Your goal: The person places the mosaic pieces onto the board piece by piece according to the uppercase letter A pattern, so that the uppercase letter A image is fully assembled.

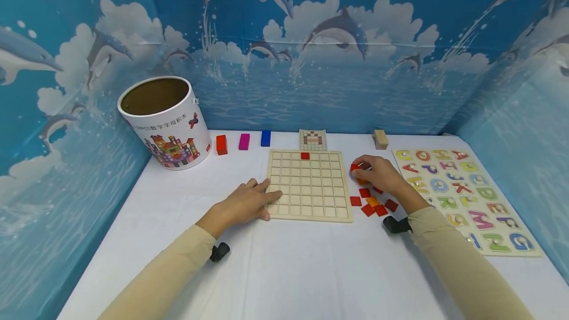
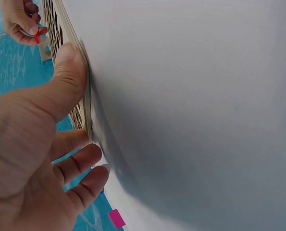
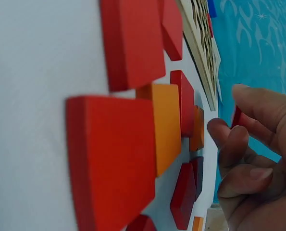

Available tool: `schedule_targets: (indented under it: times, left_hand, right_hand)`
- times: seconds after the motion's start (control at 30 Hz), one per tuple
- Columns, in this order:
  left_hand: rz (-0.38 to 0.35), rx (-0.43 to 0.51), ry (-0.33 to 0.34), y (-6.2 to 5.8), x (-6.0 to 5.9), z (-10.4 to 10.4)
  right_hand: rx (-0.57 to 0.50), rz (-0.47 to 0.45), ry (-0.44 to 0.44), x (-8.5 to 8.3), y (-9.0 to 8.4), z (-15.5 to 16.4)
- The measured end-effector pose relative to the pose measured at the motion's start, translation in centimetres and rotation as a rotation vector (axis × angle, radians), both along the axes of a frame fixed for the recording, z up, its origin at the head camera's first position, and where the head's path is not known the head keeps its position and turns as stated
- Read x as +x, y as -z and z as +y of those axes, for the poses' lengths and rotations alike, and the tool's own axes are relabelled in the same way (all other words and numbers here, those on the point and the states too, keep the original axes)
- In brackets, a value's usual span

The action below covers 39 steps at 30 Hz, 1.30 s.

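My left hand (image 1: 246, 203) rests on the left edge of a wooden grid board (image 1: 306, 186), its fingers mostly straight. In the left wrist view the thumb (image 2: 69, 67) lies along the board's rim. One red square tile (image 1: 304, 156) sits in a top-row cell of the board. Just right of the board, my right hand (image 1: 383, 174) pinches a red tile (image 3: 236, 117) between thumb and fingertips, raised above the table. Below that hand lie loose red tiles (image 1: 367, 210) and an orange tile (image 1: 372, 202); another orange tile is partly hidden under the fingers.
A small pattern card (image 1: 313, 140) lies behind the board. Red (image 1: 221, 145), magenta (image 1: 244, 141) and blue (image 1: 265, 138) blocks stand back left, beside a big white bucket (image 1: 180, 132). A wooden block (image 1: 380, 140) is at back right; an alphabet board (image 1: 471, 201) lies on the right.
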<state>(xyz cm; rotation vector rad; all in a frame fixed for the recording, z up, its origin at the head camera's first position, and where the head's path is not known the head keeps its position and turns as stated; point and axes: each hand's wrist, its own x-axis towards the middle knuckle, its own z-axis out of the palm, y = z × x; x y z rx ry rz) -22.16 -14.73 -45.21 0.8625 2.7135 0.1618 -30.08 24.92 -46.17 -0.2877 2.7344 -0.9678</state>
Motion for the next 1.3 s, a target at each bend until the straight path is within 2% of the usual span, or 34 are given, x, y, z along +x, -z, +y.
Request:
schedule_targets:
  times: [0.27, 0.57, 0.73, 0.87, 1.03, 1.3]
  left_hand:
    - [0.000, 0.007, 0.003, 0.1, 0.0, -0.3]
    - [0.000, 0.008, 0.003, 0.3, -0.2, -0.2]
    - [-0.018, 0.015, 0.005, 0.2, -0.1, 0.0]
    - [-0.021, 0.014, 0.007, 0.1, 0.0, 0.1]
    - [-0.021, 0.012, 0.004, 0.1, 0.1, 0.2]
    - [-0.006, -0.002, -0.003, 0.1, 0.0, 0.1]
  right_hand:
    - [-0.084, 0.005, 0.022, -1.2, 0.0, -1.2]
    - [-0.175, -0.025, -0.022, -3.1, 0.4, -5.8]
    - [-0.138, -0.023, -0.075, -3.8, 0.9, -7.9]
    - [-0.087, -0.003, -0.121, -3.8, 0.7, -9.0]
    - [-0.031, 0.003, -0.114, -3.8, 0.4, -9.5]
    - [-0.017, 0.001, -0.119, -4.1, 0.4, -9.4]
